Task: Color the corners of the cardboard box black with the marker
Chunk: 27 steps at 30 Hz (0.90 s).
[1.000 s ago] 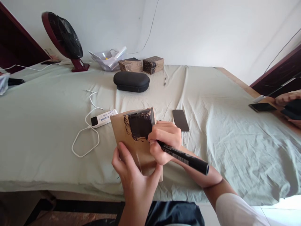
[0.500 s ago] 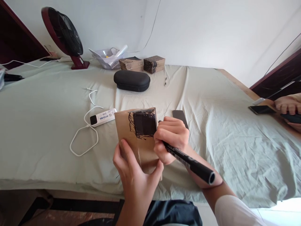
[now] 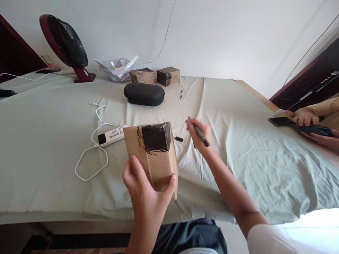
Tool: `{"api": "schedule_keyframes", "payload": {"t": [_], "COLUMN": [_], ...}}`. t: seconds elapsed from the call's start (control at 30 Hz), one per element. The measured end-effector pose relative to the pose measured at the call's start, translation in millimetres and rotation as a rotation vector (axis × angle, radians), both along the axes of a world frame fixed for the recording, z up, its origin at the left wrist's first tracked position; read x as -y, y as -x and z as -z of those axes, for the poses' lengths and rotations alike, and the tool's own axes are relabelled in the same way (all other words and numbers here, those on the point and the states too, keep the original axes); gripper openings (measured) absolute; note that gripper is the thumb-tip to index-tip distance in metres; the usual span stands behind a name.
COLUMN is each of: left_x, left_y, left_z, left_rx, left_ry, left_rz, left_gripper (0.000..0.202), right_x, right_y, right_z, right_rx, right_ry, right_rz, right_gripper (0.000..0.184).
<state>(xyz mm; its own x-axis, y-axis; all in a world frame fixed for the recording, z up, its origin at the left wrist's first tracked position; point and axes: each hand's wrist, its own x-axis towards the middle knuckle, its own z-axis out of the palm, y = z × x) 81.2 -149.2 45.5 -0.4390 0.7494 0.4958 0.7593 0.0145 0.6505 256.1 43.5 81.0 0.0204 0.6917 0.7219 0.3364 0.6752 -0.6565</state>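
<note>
Box: The box point(image 3: 152, 155) is up off the sheet point(image 3: 53, 148), over the near edge of the bed. It leans back a bit, so its front faces the person.
Black patch: A black patch point(image 3: 155, 138) fills the top corner of the box front. Thin black scribbles run out from its left and bottom sides.
Left hand: The left hand point(image 3: 145, 192) grips the bottom of the box, thumb on the front and fingers round the far side. I think this hold keeps the box up and steady where the person can see it.
Right hand: The right hand point(image 3: 196, 140) pinches a marker point(image 3: 201, 137) in its fingers. It is out over the sheet, right of the box and not touching it. The tip points up and away.
Cap: A small black bit, maybe a cap point(image 3: 179, 139), lies on the sheet between the box and the right hand.
Far side: A black case point(image 3: 144, 94) lies well behind the box.
What changed: Half a second ago the right hand was pressed on the box beside the patch, marker end pointing back at the person. Now it has lifted off and gone right. The box has turned a little, so more of its right side shows.
</note>
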Motion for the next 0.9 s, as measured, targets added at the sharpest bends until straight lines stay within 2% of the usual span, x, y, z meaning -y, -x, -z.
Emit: {"api": "schedule_keyframes", "payload": {"t": [0.07, 0.13, 0.2, 0.27, 0.5, 0.63, 0.7, 0.77, 0.9], "left_x": [-4, -8, -15, -22, -37, -40, -46, -56, -80], "left_y": [-2, -5, -7, -8, -11, -6, 1, 10, 27], "left_z": [-2.5, -6.3, -10.4, -14.3, -22.7, -15.8, -7.3, 2.8, 20.4], "left_rx": [-0.045, -0.091, -0.136, -0.163, -0.079, 0.062, 0.210, 0.454, 1.002], "left_ry": [0.005, 0.011, 0.018, 0.022, 0.048, -0.009, -0.019, 0.017, 0.195], "left_rz": [0.007, 0.000, 0.002, 0.004, 0.008, 0.064, 0.084, 0.116, 0.274], "left_gripper": [0.126, 0.123, 0.118, 0.113, 0.106, 0.112, 0.112, 0.105, 0.072], "right_x": [-9, -12, -12, -11, -12, -18, -22, -24, -25], "right_y": [-10, -15, -16, -14, -25, -39, -43, -45, -44], "right_z": [35.6, 69.0, 93.3, 105.9, 108.8, 116.6, 120.2, 122.0, 120.3], "right_rx": [0.339, 0.650, 0.756, 0.754, 0.517, 0.315, 0.212, 0.120, -0.012], "right_ry": [0.120, 0.247, 0.301, 0.305, 0.281, 0.288, 0.304, 0.319, 0.325], "right_rz": [-0.051, 0.003, 0.033, 0.044, 0.114, 0.154, 0.165, 0.172, 0.172], "right_gripper": [0.017, 0.018, 0.023, 0.026, 0.024, 0.026, 0.029, 0.031, 0.032]}}
